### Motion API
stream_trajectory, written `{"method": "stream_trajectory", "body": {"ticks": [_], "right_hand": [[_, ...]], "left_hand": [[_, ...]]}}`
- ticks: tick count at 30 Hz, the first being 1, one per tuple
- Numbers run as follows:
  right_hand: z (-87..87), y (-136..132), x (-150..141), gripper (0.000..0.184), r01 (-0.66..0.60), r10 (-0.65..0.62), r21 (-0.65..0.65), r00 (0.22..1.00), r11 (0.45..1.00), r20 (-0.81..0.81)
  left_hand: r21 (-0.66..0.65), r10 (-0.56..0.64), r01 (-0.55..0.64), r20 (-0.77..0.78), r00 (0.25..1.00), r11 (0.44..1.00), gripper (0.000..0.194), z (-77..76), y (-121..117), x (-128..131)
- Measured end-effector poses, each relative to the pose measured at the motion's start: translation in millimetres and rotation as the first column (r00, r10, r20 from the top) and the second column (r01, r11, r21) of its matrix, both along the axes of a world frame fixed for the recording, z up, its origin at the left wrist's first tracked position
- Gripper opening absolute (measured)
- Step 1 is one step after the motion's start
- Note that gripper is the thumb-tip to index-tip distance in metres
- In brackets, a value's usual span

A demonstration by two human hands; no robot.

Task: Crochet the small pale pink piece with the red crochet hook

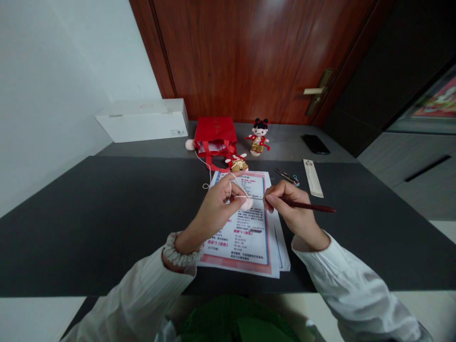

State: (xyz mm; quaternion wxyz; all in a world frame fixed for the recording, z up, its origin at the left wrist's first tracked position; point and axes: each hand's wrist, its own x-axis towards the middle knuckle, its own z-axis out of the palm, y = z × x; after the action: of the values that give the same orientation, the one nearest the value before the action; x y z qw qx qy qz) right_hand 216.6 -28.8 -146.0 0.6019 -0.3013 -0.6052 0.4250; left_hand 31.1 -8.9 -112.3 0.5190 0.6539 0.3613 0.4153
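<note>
1. Grip the pale pink crochet piece (pixel 247 203) close to its working edge, clamped at the fingertips of the left hand (pixel 213 206), above the printed pattern sheet (pixel 249 251) on the desk (pixel 71 213).
2. Hold the dark red crochet hook (pixel 313 208) in a closed pinch of the right hand (pixel 294 209), near its metal shaft, with tip toward the piece and handle angled outward; steer with small wrist turns rather than whole-arm pulls.
3. Guide the pale yarn (pixel 231 187) over the raised left fingers with light, even tension: too slack, likely to give loose loops; too tight, likely to bind the hook.
4. Pinch just beside the active stitch, without covering it, to steady the fabric against the hook.
5. Turn the hook's throat toward the yarn to catch the whole strand, then ease back through without splitting fibres. Cannot tell the exact stitch or the loop count at this size.
6. Allow free feed from the yarn ball (pixel 190 145) beside the red gift bag (pixel 215 127); watch the small curl of slack near the sheet's upper left for snags.
</note>
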Motion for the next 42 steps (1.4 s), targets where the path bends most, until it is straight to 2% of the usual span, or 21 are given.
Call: {"method": "stream_trajectory", "body": {"ticks": [8, 12, 14, 18, 22, 25, 28, 33, 37, 40, 42], "right_hand": [[-2.3, -7, -2, 0.011, 0.097, -0.113, 0.102, 0.98, 0.99, 0.164], [0.0, -11, -5, 0.011, 0.153, -0.205, 0.202, 0.942, 0.967, 0.267], [0.8, -12, -7, 0.012, 0.165, -0.268, 0.309, 0.907, 0.936, 0.326], [2.4, -13, -14, 0.015, 0.097, -0.383, 0.552, 0.818, 0.828, 0.43], [6.1, -15, -22, 0.016, 0.085, -0.487, 0.64, 0.728, 0.763, 0.483], [7.6, -18, -28, 0.017, 0.114, -0.542, 0.676, 0.7, 0.728, 0.466], [6.8, -19, -31, 0.017, 0.146, -0.566, 0.674, 0.685, 0.724, 0.46], [4.0, -21, -34, 0.016, 0.189, -0.524, 0.589, 0.709, 0.786, 0.472], [-0.4, -18, -32, 0.016, 0.157, -0.492, 0.583, 0.728, 0.797, 0.477], [-4.1, -10, -26, 0.016, 0.109, -0.477, 0.604, 0.727, 0.79, 0.494], [-5.0, -5, -20, 0.016, 0.057, -0.455, 0.625, 0.737, 0.778, 0.499]], "left_hand": [[0.001, 0.036, -0.036, 0.018, 0.999, 0.999, 0.053, -1.0, 0, 2], [0.023, 0.064, -0.064, -0.006, 0.998, 0.998, 0.051, -2.3, 0, 4], [0.049, 0.09, -0.088, -0.024, 0.996, 0.995, 0.05, -3.4, 0, 4], [0.141, 0.187, -0.175, -0.075, 0.98, 0.974, 0.045, -4.3, 0, 5], [0.242, 0.279, -0.243, -0.126, 0.952, 0.939, 0.039, -1.7, -2, 7], [0.291, 0.322, -0.27, -0.15, 0.935, 0.918, 0.033, 0.9, -4, 9], [0.304, 0.334, -0.275, -0.163, 0.928, 0.912, 0.036, 3.3, -5, 10], [0.3, 0.334, -0.274, -0.168, 0.928, 0.914, 0.037, 7.0, -6, 9], [0.27, 0.307, -0.26, -0.15, 0.94, 0.927, 0.038, 5.9, -9, 11], [0.176, 0.212, -0.195, -0.087, 0.973, 0.965, 0.044, 2.6, -10, 12], [0.046, 0.129, -0.129, 0.008, 0.992, 0.991, 0.051, 1.1, -8, 11]]}}
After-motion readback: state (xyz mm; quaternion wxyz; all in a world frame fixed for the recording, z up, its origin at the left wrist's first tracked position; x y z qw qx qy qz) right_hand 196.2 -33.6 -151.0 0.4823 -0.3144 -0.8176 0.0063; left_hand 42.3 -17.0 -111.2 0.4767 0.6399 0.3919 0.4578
